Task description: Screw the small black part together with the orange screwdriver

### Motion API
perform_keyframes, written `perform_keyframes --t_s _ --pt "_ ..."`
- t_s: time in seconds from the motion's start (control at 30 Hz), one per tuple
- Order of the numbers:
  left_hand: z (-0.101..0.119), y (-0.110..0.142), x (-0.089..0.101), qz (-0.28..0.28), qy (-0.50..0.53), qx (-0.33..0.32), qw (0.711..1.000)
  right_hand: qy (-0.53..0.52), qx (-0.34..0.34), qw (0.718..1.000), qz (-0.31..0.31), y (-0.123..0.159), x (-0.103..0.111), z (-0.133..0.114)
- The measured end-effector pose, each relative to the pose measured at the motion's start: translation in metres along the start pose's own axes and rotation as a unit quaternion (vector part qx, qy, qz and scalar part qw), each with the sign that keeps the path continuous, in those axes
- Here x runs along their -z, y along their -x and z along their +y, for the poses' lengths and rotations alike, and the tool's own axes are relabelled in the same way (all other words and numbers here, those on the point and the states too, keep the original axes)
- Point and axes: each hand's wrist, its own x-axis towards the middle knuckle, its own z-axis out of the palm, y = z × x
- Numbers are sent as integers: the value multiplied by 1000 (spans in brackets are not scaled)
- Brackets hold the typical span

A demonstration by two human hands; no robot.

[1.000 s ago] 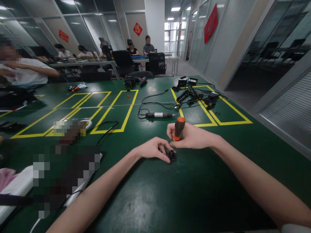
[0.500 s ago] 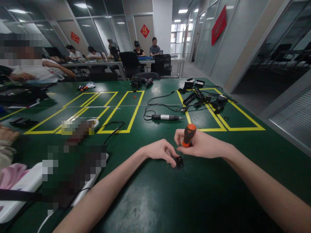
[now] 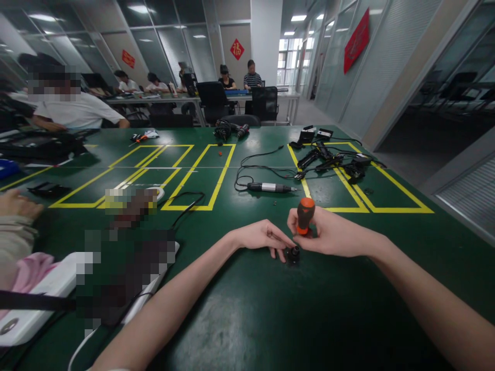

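Observation:
My right hand point(image 3: 332, 232) is closed around a screwdriver point(image 3: 306, 215) with a stubby black and orange handle. The handle points up, and the blade is hidden behind my fingers. Just left of it, my left hand point(image 3: 265, 236) has its fingers at a small round black part point(image 3: 294, 253) on the green table. The index fingertip touches the part's upper side, and other fingers bend down at its left. My thumb's exact contact cannot be made out. The screwdriver handle stands above and slightly right of the part.
An electric screwdriver point(image 3: 270, 187) with a cable lies ahead. Black parts and cables point(image 3: 323, 157) are heaped at the back right. A drill point(image 3: 243, 131) lies at the back. White-edged items point(image 3: 151, 288) lie left, near another person's hand point(image 3: 21, 206). Yellow tape point(image 3: 189, 207) marks the table.
My left index finger has straightened over the black part, and the other fingers have drawn closer together. The screwdriver stays in my right hand. The whole view has shifted slightly.

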Motion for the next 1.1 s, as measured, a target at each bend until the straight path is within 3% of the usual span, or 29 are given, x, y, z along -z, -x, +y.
perform_keyframes --t_s 0.43,0.97,1.1 --pt "4 4 -33 133 -166 -64 975 25 -12 1000 12 -1 1 5" --pt "1 4 -26 186 -160 -75 966 -22 -14 1000 9 1 3 9" --pt "2 5 -24 193 -148 -72 967 50 -58 996 54 1 1 11"
